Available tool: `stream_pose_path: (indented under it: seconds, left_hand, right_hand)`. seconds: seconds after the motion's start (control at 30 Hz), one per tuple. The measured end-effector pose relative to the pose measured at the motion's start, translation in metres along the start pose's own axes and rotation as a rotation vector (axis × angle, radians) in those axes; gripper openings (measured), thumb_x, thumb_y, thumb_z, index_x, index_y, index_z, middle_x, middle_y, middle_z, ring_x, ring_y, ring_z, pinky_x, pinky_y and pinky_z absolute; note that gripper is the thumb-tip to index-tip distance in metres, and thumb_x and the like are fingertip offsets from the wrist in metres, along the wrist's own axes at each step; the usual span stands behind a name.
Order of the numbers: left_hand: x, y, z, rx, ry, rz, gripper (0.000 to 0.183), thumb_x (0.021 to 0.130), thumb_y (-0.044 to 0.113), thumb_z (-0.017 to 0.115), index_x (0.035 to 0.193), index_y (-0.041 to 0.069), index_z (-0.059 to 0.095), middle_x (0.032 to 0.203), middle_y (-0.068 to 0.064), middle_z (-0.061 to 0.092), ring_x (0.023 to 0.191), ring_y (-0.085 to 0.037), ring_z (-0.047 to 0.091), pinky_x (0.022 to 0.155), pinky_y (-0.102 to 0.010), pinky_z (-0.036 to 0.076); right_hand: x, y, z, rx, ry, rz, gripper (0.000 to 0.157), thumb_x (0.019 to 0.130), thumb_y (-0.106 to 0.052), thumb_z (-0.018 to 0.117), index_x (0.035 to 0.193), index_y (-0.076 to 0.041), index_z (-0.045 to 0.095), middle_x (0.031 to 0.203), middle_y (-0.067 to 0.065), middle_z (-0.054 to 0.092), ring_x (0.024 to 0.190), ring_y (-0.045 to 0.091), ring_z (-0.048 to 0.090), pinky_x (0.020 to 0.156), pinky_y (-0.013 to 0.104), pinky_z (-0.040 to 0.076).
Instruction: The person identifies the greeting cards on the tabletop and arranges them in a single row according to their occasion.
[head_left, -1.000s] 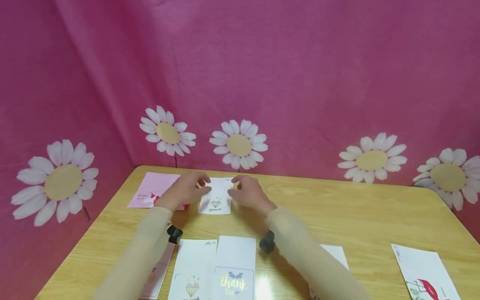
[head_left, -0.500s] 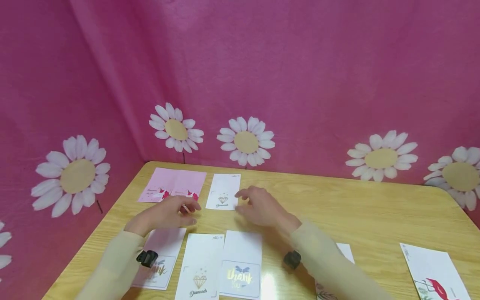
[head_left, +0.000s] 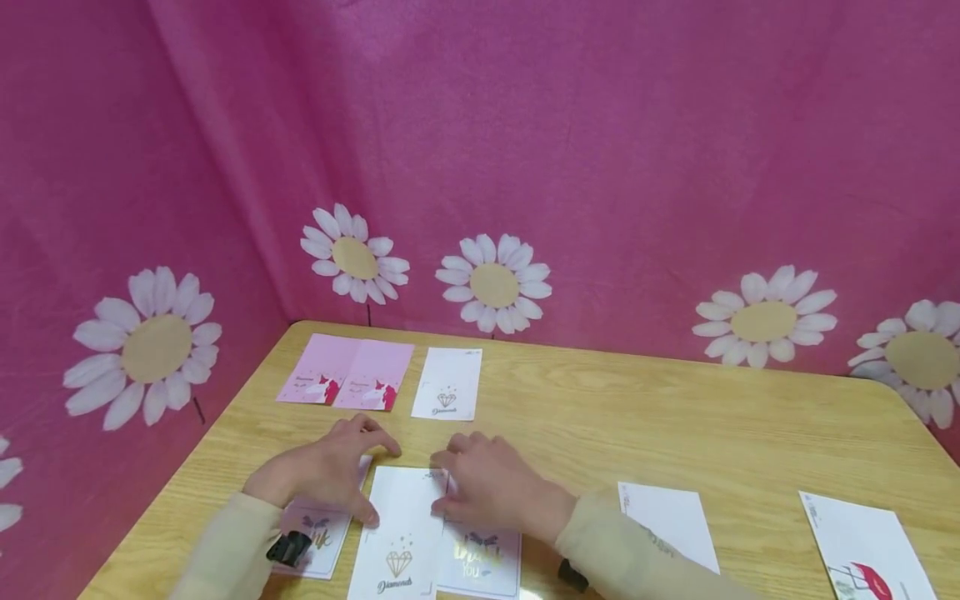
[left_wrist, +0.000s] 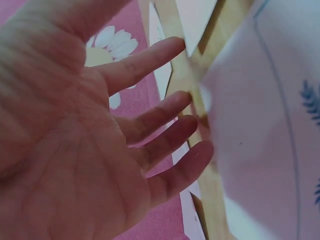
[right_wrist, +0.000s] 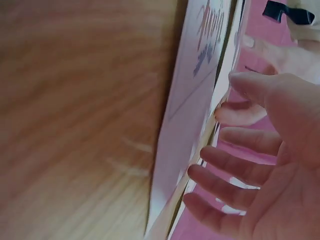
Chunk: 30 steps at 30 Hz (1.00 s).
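Note:
A white Diamonds card [head_left: 401, 533] with a gold diamond lies at the front of the table, between my two hands. My left hand [head_left: 326, 467] has its thumb at the card's left edge, and its spread fingers hold nothing in the left wrist view. Over the card's upper right edge hovers my right hand [head_left: 495, 487], its fingers loosely bent; contact is unclear. Beneath that hand lies a thank you card [head_left: 480, 571], partly hidden. Another thank you card [head_left: 318, 546] sits under my left hand and wrist.
At the back left lie two pink cards [head_left: 322, 358] side by side, with a second Diamonds card [head_left: 452, 375] beside them. To the right lie a white card [head_left: 678, 517], partly behind my sleeve, and a flamingo card [head_left: 862, 542]. A pink daisy curtain [head_left: 600, 167] stands behind the table.
Both hands have left the back Diamonds card, which stays flat in its row, and have come toward me to the front Diamonds card. The head view has shifted slightly.

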<state>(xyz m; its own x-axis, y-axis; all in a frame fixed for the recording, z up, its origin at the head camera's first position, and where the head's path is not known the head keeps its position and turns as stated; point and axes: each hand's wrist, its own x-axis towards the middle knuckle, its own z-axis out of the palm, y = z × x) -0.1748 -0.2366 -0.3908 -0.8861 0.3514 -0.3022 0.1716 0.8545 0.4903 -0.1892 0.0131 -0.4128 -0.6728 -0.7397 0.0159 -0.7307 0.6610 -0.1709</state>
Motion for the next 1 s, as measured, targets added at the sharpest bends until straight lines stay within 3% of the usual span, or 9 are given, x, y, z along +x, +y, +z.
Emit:
stream_pose_path:
  seconds: [0.13, 0.33, 0.63, 0.77, 0.9, 1.0]
  left_hand:
    - [-0.002, -0.002, 0.004, 0.003, 0.018, 0.019, 0.070, 0.060, 0.028, 0.098, 0.120, 0.030, 0.061, 0.136, -0.002, 0.042, 0.119, -0.024, 0.040, 0.096, -0.054, 0.047]
    - [-0.003, -0.002, 0.007, -0.001, 0.033, 0.017, 0.060, 0.063, 0.027, 0.097, 0.112, 0.032, 0.061, 0.137, -0.003, 0.040, 0.121, -0.025, 0.040, 0.096, -0.052, 0.046]
    - [-0.001, 0.000, 0.006, -0.005, 0.039, -0.020, 0.056, 0.065, 0.026, 0.097, 0.107, 0.029, 0.058, 0.136, -0.002, 0.039, 0.120, -0.024, 0.039, 0.095, -0.048, 0.046]
    - [-0.001, 0.002, 0.007, 0.015, 0.063, -0.025, 0.058, 0.068, 0.025, 0.095, 0.109, 0.026, 0.055, 0.127, -0.001, 0.043, 0.116, -0.022, 0.041, 0.095, -0.046, 0.045]
    - [-0.004, 0.003, 0.006, 0.035, 0.101, -0.043, 0.054, 0.072, 0.027, 0.093, 0.114, 0.019, 0.060, 0.119, -0.001, 0.049, 0.112, -0.020, 0.046, 0.100, -0.046, 0.048]
    - [-0.009, 0.000, 0.005, 0.002, 0.117, -0.054, 0.043, 0.075, 0.029, 0.091, 0.108, 0.018, 0.066, 0.115, 0.000, 0.053, 0.109, -0.019, 0.048, 0.098, -0.046, 0.049]
  right_hand:
    - [0.002, -0.010, 0.002, -0.055, -0.020, -0.002, 0.059, 0.086, -0.062, 0.072, 0.128, -0.021, 0.067, 0.116, -0.002, 0.065, 0.103, 0.017, 0.059, 0.089, 0.042, 0.053]
    - [0.007, -0.017, 0.006, -0.103, -0.033, 0.016, 0.072, 0.080, -0.073, 0.071, 0.124, -0.016, 0.069, 0.110, -0.002, 0.061, 0.094, 0.014, 0.051, 0.081, 0.037, 0.050]
    - [0.016, -0.018, 0.008, -0.071, -0.033, 0.077, 0.080, 0.073, -0.074, 0.076, 0.123, -0.013, 0.066, 0.116, 0.001, 0.061, 0.098, 0.017, 0.051, 0.081, 0.038, 0.052]
    - [0.016, -0.018, 0.007, -0.025, -0.019, 0.096, 0.081, 0.071, -0.071, 0.080, 0.123, -0.012, 0.061, 0.116, 0.002, 0.062, 0.099, 0.017, 0.052, 0.084, 0.040, 0.053]
    - [0.016, -0.019, 0.007, -0.015, 0.004, 0.109, 0.082, 0.068, -0.070, 0.082, 0.121, -0.012, 0.059, 0.112, 0.002, 0.061, 0.097, 0.018, 0.053, 0.082, 0.039, 0.052]
    - [0.015, -0.019, 0.008, -0.026, 0.018, 0.110, 0.082, 0.066, -0.070, 0.082, 0.119, -0.013, 0.057, 0.109, 0.001, 0.060, 0.095, 0.017, 0.053, 0.080, 0.037, 0.050]
